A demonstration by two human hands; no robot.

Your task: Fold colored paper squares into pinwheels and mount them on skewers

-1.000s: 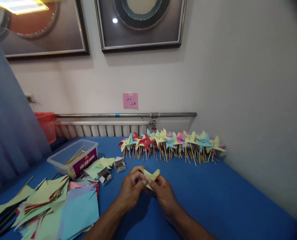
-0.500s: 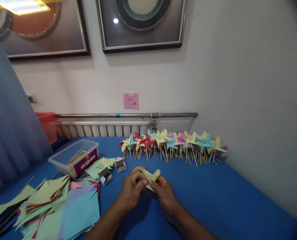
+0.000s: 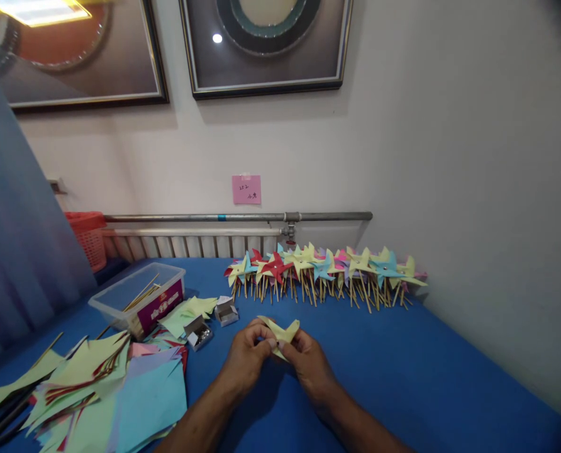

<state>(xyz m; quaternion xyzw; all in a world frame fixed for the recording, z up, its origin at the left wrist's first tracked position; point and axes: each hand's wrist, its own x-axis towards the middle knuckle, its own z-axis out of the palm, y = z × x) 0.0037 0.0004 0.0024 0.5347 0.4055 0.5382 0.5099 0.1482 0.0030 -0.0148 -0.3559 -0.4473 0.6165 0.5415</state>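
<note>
A pale yellow paper pinwheel [image 3: 287, 332] is held between my two hands, just above the blue tabletop. My left hand [image 3: 248, 352] pinches its left side, thumb near the centre. From the right, my right hand [image 3: 309, 360] grips it with the thumb at the middle and fingers behind. A small dark spot shows between the thumb tips; I cannot make out what it is. Left of my hands, a small open box [image 3: 199, 333] holds shiny little pieces. Close by stands another small open box [image 3: 226, 311].
Finished pinwheels on sticks [image 3: 327, 270] lie in a row at the back. To the left are a clear plastic tub [image 3: 105, 301] with sticks, stacks of coloured paper [image 3: 151, 396] and dark-handled scissors [image 3: 7, 412]. A red basket [image 3: 89, 242] stands by the radiator [image 3: 190, 245].
My thumbs have shifted slightly at the pinwheel's centre, and a dark spot now shows between them. Both hands still hold it in nearly the same place.
</note>
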